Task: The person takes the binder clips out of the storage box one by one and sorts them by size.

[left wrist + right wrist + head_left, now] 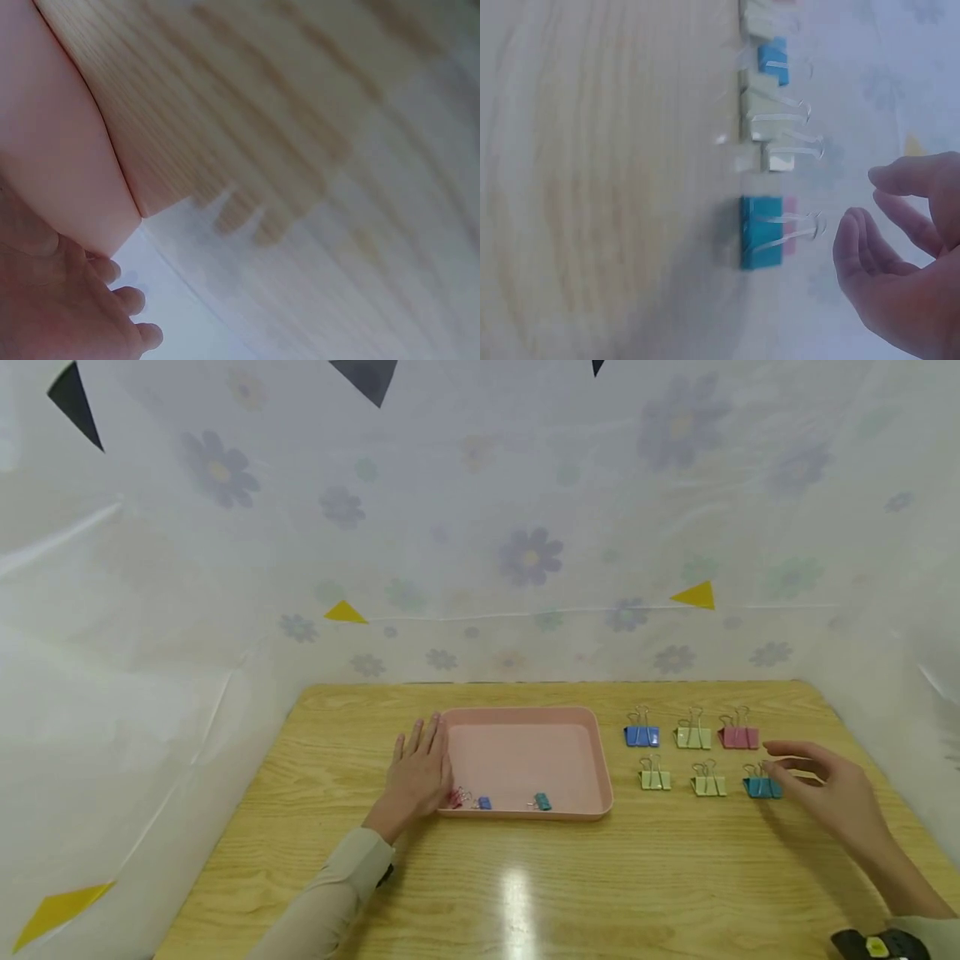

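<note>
Against the left edge of a pink tray [528, 756], my left hand [420, 772] rests with straight fingers along the rim. The left wrist view also shows that hand [60, 292] beside the tray wall [71, 150]. My right hand [832, 785], thumb and fingers bent and apart, hovers just right of a teal binder clip [763, 788]. In the right wrist view a gap shows between the fingertips [847, 232] and the wire handles of the teal clip [763, 232]. Behind that clip stands a dark pink binder clip [739, 738].
Left of these stand a blue binder clip [642, 737] and pale green ones [693, 738], in two rows right of the tray. Small clips lie along the tray's near side: a red one [456, 797], a blue one [484, 803] and a teal one [543, 802]. Flowered sheeting [480, 568] encloses the table.
</note>
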Tool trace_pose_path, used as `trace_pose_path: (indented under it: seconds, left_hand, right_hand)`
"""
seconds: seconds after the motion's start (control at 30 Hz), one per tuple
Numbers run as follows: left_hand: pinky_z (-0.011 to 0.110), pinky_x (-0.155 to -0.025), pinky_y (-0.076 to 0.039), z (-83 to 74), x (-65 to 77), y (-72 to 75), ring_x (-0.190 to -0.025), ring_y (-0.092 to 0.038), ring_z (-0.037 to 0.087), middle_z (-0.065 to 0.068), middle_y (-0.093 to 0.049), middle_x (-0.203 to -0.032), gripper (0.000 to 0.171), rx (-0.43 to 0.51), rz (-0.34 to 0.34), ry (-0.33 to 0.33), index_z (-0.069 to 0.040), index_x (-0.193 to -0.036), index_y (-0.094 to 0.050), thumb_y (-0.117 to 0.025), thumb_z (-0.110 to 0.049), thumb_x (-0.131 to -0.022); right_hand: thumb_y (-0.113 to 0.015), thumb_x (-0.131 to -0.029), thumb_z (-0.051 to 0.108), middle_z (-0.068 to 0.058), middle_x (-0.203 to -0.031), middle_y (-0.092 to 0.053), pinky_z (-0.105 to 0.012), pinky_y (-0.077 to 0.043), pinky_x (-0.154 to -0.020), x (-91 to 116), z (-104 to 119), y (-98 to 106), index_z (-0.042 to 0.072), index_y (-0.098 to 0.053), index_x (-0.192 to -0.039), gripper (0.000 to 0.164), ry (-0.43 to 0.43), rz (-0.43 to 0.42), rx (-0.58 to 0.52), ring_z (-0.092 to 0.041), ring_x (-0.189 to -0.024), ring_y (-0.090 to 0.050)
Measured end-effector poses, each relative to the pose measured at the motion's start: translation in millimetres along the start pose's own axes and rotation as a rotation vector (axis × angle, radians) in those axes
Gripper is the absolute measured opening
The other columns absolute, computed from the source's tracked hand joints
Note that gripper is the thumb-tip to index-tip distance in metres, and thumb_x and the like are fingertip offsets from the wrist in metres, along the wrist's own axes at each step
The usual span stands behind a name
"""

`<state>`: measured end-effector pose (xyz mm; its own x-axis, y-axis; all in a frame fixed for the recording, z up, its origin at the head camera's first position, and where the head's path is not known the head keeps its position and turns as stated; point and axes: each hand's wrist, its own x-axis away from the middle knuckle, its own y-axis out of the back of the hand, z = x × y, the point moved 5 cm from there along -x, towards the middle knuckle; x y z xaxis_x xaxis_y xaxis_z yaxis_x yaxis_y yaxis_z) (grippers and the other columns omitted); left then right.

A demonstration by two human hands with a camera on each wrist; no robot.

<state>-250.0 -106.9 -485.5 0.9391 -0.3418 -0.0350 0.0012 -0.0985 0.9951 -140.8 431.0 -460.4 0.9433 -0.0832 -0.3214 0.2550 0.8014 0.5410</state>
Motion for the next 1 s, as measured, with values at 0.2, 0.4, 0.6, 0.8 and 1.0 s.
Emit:
trace_pose_path:
  seconds: [0.2,0.4,0.6,0.8,1.0]
  left_hand:
    - [0.059,-0.123,-0.012,-2.1,-0.4,2.9,-0.157,-0.011,0.036,0.011,-0.012,-0.171,0.061,0.014,-0.001,0.006,-0.005,-0.165,-0.012,-0.027,-0.028,-0.111]
    - [0.059,-0.123,-0.012,-1.6,-2.5,1.3,-0.157,-0.011,0.035,0.01,-0.011,-0.172,0.06,-0.003,-0.001,0.008,-0.006,-0.165,-0.011,-0.027,-0.029,-0.111]
    - [0.059,-0.123,-0.011,0.6,-4.6,-4.5,-0.157,-0.011,0.036,0.01,-0.009,-0.172,0.061,0.001,-0.008,-0.004,-0.006,-0.165,-0.01,-0.025,-0.03,-0.111]
    - [0.059,-0.123,-0.012,0.9,-2.8,-1.4,-0.156,-0.013,0.037,0.011,-0.013,-0.171,0.061,0.009,-0.013,-0.007,-0.005,-0.165,-0.014,-0.027,-0.029,-0.111]
    - [0.06,-0.123,-0.012,2.3,-1.5,2.8,-0.156,-0.013,0.037,0.013,-0.013,-0.171,0.06,0.013,-0.016,-0.01,-0.003,-0.165,-0.014,-0.027,-0.027,-0.111]
  right_hand:
    - [-0.071,-0.096,0.003,0.026,-0.118,-0.062,-0.006,-0.05,-0.077,-4.6,28.0,-20.8,-0.004,-0.064,-0.129,0.034,0.081,0.064,0.005,0.013,-0.098,-0.059]
    - [-0.071,-0.095,0.001,0.023,-0.116,-0.064,-0.01,-0.052,-0.077,-8.0,39.3,-45.3,-0.005,-0.065,-0.128,0.034,0.107,0.11,-0.031,0.009,-0.099,-0.062]
    - [-0.07,-0.096,0.0,0.02,-0.117,-0.065,-0.013,-0.054,-0.079,-9.3,52.5,-60.1,-0.003,-0.066,-0.129,0.034,0.135,0.131,-0.075,0.004,-0.102,-0.063]
    - [-0.069,-0.096,0.001,0.018,-0.118,-0.065,-0.015,-0.055,-0.079,-10.5,67.3,-71.5,-0.001,-0.066,-0.13,0.033,0.144,0.141,-0.097,0.001,-0.102,-0.064]
    - [-0.069,-0.097,0.002,0.008,-0.123,-0.065,-0.017,-0.055,-0.082,-13.0,82.0,-92.1,0.004,-0.065,-0.134,0.037,0.17,0.172,-0.118,-0.003,-0.105,-0.063]
